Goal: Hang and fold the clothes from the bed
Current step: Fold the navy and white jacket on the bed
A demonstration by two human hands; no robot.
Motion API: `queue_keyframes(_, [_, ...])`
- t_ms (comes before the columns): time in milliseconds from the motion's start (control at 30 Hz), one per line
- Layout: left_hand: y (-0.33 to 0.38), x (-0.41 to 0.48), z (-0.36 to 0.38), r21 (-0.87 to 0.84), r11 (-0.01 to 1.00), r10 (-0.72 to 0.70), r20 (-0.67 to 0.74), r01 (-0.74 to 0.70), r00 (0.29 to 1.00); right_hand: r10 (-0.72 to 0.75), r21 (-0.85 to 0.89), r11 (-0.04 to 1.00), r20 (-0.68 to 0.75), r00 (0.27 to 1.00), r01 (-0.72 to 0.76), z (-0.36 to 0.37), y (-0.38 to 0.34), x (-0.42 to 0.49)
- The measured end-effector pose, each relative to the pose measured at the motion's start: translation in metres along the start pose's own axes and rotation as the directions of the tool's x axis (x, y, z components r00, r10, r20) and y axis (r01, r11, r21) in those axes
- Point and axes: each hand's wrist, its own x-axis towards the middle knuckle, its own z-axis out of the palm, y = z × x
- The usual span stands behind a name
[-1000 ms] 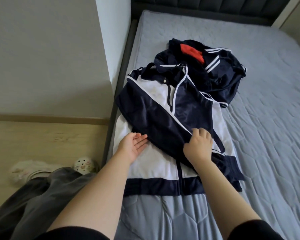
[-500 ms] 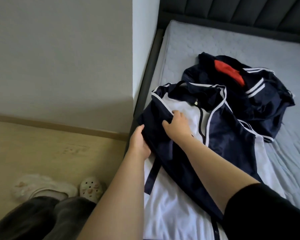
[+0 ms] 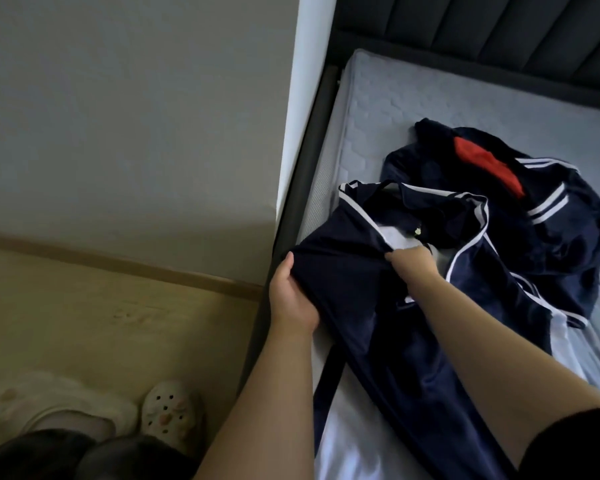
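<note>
Clearly the work is at an early stage: the navy and white jacket (image 3: 354, 261) lies along the left edge of the bed (image 3: 413, 98), one dark part drawn across its white front, not yet a finished fold. The left hand (image 3: 291, 299) grips its dark shoulder at the bed's edge; the right hand (image 3: 413, 263) pinches the cloth just beside the zip. Beyond it, toward the headboard (image 3: 499, 29), a second dark garment (image 3: 568, 237) with white stripes and a red patch sits crumpled. Nothing shows hung. Left of the bed are a pale wall (image 3: 136, 116), a wooden floor (image 3: 101, 323) and light slippers (image 3: 170, 410).
</note>
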Motion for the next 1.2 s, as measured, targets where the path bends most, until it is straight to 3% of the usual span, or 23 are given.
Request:
queue_keyframes(133, [0.0,0.001,0.001,-0.004,1.0,-0.023,-0.043,0.023,0.999,-0.065,-0.252,0.964,0.075,0.995,0.082,-0.008,0.008,-0.005])
queue_keyframes(233, [0.007,0.008,0.003,0.01,0.997,-0.074,-0.155,0.076,0.985,-0.188,-0.284,0.939,0.046,0.981,0.193,-0.006,-0.006,-0.007])
queue_keyframes(400, [0.012,0.014,0.0,0.047,0.993,-0.092,-0.238,0.106,0.967,-0.242,-0.036,0.97,-0.045,0.969,0.241,0.001,-0.039,0.0])
queue_keyframes(500, [0.008,0.013,-0.003,0.018,0.998,-0.051,-0.258,0.058,0.965,-0.164,0.026,0.985,-0.184,0.969,0.171,-0.008,-0.023,0.007])
queue_keyframes(567, [0.005,0.012,-0.003,0.095,0.995,-0.011,-0.289,0.04,0.957,-0.167,0.033,0.983,-0.233,0.958,0.179,-0.016,-0.005,0.003])
queue_keyframes(667, [0.004,0.004,-0.004,0.259,0.966,0.066,-0.29,0.012,0.955,-0.297,-0.054,0.955,-0.222,0.929,0.293,-0.027,0.008,-0.015])
queue_keyframes(800, [0.004,-0.019,-0.005,0.427,0.901,0.193,-0.252,-0.071,0.948,-0.311,0.017,0.941,-0.359,0.88,0.339,-0.05,0.046,-0.052])
queue_keyframes(867, [-0.006,-0.036,-0.004,0.513,0.858,0.226,-0.307,-0.039,0.924,-0.302,-0.015,0.949,-0.324,0.897,0.314,-0.057,0.079,-0.072])
queue_keyframes(933, [-0.02,-0.051,-0.006,0.673,0.736,0.246,-0.366,0.072,0.897,-0.266,-0.078,0.964,-0.212,0.94,0.255,-0.057,0.108,-0.091])
queue_keyframes(1033, [-0.043,-0.073,-0.003,0.753,0.618,0.163,-0.402,0.225,0.901,-0.248,-0.197,0.951,-0.03,0.968,0.237,-0.051,0.14,-0.108])
queue_keyframes(1100, [-0.054,-0.084,-0.004,0.718,0.64,0.091,-0.425,0.274,0.901,-0.255,-0.122,0.962,-0.069,0.964,0.246,-0.051,0.152,-0.117])
queue_keyframes(1200, [-0.062,-0.103,-0.01,0.612,0.748,0.063,-0.45,0.257,0.891,-0.132,0.079,0.984,-0.288,0.949,0.161,-0.063,0.165,-0.127])
